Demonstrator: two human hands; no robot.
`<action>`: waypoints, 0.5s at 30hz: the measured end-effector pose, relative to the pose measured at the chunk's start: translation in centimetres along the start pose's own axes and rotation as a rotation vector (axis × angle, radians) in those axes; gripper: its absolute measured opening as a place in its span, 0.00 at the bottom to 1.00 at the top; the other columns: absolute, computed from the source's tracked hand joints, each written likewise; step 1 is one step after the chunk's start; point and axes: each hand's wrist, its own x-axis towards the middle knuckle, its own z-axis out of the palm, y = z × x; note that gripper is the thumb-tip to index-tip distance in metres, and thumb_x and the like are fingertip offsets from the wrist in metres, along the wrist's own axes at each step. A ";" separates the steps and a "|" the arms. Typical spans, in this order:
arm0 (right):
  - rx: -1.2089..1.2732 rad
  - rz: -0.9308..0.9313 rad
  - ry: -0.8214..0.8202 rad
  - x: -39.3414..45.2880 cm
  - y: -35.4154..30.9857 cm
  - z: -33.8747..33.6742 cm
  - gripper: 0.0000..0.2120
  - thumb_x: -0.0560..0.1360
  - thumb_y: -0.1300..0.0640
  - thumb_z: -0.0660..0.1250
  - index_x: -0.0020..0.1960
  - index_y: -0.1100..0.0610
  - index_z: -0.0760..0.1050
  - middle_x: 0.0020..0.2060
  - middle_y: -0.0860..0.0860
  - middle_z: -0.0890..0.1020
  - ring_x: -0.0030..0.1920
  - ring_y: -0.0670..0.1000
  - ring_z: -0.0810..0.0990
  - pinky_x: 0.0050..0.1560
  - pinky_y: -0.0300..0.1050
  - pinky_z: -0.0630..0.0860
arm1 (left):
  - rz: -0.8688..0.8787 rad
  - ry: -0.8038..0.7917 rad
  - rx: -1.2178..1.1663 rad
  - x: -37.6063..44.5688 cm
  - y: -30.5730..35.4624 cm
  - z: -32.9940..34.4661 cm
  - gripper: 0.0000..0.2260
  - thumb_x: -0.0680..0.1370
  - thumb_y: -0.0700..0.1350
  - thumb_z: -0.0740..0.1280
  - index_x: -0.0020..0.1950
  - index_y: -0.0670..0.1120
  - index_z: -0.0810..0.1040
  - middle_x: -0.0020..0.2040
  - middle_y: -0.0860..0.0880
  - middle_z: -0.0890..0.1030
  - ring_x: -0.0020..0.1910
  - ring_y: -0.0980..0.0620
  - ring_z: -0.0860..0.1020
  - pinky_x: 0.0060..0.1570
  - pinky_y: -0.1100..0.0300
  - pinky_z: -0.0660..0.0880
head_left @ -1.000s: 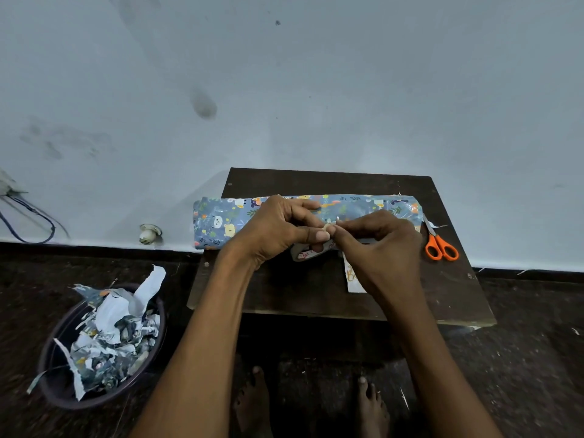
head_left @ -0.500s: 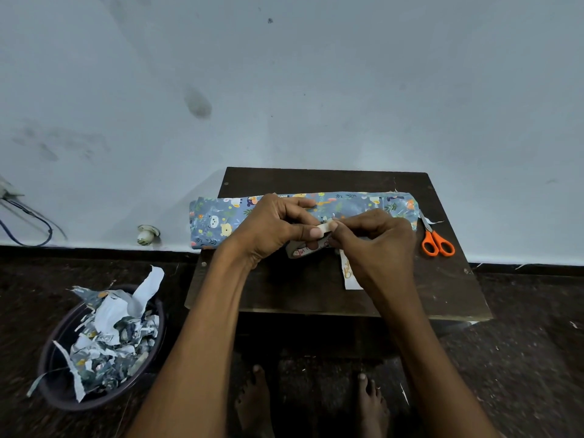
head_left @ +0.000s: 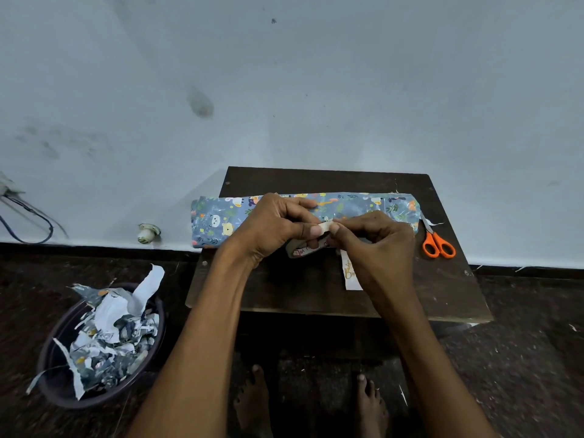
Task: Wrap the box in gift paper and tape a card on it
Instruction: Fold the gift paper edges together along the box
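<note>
The box [head_left: 347, 205] already lay wrapped in blue patterned paper along the far side of the dark surface [head_left: 442, 289], one end jutting off its left edge toward the wall. So the wrapping looked done, and the step in hand seemed to be getting tape ready for the card.

Both hands were raised together just in front of the box. The left hand [head_left: 278, 226] had its fingers curled, thumb and forefinger pinching a pale strip of tape [head_left: 325, 226]. A tape roll [head_left: 308, 248] with red lettering showed under that hand's fingers, though I could not tell whether the hand carried it or it lay on the surface. The right hand [head_left: 376, 245] was curled too, its thumb and forefinger nipping the other end of the same strip, fingertips nearly touching those of the left.

The card [head_left: 350, 273], a white slip with gold lettering, lay on the surface half hidden beneath the right hand, just in front of the box and not yet on it.

I judged the next move would call for pulling free a clean length of tape, severing it, then setting the card on the box and pressing the strip over its edge. The orange scissors [head_left: 437, 243] lay near the box's right end, within easy reach of the right hand. A bin [head_left: 50, 358] of paper scraps stood on the floor to the left.
</note>
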 end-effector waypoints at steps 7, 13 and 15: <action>0.104 0.040 -0.009 0.2 0.5 0.0 0.07 0.71 0.65 0.79 0.41 0.53 0.87 0.37 0.52 0.85 0.42 0.57 0.86 0.46 0.61 0.84 | 0.009 -0.002 -0.007 0.0 -0.1 0.0 0.11 0.72 0.31 0.74 0.36 0.46 0.84 0.34 0.53 0.83 0.63 0.53 0.77 0.47 0.86 0.63; 0.027 -0.024 -0.004 0.1 0.4 0.2 0.04 0.72 0.63 0.78 0.42 0.56 0.88 0.37 0.51 0.85 0.41 0.51 0.86 0.44 0.58 0.83 | 0.020 -0.002 0.019 0.0 -0.3 -0.2 0.07 0.72 0.30 0.73 0.43 0.40 0.85 0.31 0.59 0.83 0.59 0.55 0.77 0.47 0.85 0.63; -0.007 -0.060 -0.001 0.1 0.5 0.2 0.03 0.72 0.62 0.78 0.42 0.55 0.88 0.37 0.49 0.85 0.40 0.50 0.86 0.44 0.58 0.83 | 0.024 -0.002 0.035 0.1 -0.4 -0.2 0.05 0.73 0.30 0.73 0.44 0.39 0.85 0.30 0.59 0.82 0.58 0.57 0.77 0.48 0.85 0.63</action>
